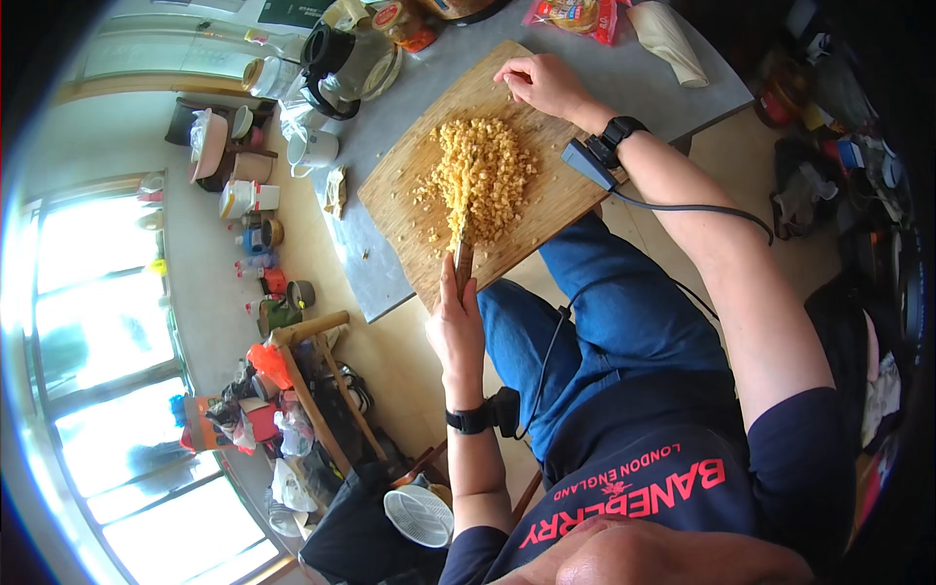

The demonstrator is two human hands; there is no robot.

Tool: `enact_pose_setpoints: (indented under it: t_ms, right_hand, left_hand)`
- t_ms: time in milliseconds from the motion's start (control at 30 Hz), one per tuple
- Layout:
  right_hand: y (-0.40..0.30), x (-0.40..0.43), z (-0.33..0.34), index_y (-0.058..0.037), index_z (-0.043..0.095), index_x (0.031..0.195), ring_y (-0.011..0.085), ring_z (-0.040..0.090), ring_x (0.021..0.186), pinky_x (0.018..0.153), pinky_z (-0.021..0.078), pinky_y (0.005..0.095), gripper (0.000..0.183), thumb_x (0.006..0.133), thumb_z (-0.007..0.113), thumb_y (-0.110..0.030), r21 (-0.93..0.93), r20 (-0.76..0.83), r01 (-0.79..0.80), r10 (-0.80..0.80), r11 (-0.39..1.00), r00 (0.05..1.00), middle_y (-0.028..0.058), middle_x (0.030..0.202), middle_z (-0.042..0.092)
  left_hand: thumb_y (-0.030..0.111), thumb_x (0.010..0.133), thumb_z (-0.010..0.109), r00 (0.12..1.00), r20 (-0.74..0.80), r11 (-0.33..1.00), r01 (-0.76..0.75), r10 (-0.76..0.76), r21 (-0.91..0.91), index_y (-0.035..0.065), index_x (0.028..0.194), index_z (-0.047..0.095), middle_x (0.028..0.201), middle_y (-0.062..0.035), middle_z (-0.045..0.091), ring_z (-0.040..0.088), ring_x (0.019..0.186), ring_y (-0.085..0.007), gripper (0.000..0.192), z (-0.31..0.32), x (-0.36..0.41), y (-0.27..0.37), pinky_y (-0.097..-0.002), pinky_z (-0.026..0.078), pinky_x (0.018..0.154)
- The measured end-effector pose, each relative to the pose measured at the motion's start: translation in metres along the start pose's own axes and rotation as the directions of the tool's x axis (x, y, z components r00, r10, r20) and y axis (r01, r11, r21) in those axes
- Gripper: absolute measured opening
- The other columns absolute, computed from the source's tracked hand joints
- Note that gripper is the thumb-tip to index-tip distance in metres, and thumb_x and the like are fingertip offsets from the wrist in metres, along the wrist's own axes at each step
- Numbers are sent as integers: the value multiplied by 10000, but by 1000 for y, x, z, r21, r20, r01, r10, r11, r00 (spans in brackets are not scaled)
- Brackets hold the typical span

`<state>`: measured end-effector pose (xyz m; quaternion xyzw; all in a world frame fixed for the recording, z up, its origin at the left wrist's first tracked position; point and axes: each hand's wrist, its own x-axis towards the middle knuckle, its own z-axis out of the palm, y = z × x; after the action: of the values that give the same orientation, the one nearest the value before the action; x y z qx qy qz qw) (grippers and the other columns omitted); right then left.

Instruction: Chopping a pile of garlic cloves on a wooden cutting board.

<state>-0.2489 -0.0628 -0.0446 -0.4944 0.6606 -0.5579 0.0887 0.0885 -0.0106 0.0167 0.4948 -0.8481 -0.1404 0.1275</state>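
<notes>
A wooden cutting board lies at an angle over the near edge of the grey table. Heaped on it is yellow, finely chopped food, with loose crumbs scattered around. My left hand grips the wooden handle of a knife at the board's near-left side. The knife's blade points away into the heap and is partly hidden by the food. Over the board's far-right part is my right hand, its fingers loosely curled with nothing visible in them. Both wrists wear black straps with devices.
Left of the board on the grey table are a white mug, a crumpled wrapper and a glass coffee pot. A lidded jar, a red food packet and a rolled beige cloth or paper lie along the far side.
</notes>
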Motion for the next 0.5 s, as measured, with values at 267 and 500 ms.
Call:
enact_pose_setpoints:
  t_ms: [267, 500]
  right_hand:
    - [4, -2, 2, -75, 696, 854, 217, 645, 584, 580, 497, 335, 180, 860, 554, -185, -29, -25, 41, -42, 999, 999, 76, 634, 656]
    - [8, -2, 2, -68, 687, 895, 183, 626, 565, 558, 479, 312, 176, 884, 542, -166, -43, -12, 71, -71, 997, 997, 59, 621, 645]
  left_hand:
    - [192, 928, 559, 999, 22, 997, 31, -30, -69, 136, 1320, 517, 993, -191, 668, 667, 876, -335, 398, -2, 3, -1, -389, 516, 724]
    - [175, 926, 565, 1000, -6, 993, -13, 12, -121, 143, 1332, 510, 998, -184, 671, 676, 847, -320, 411, -4, -1, 11, -374, 522, 708]
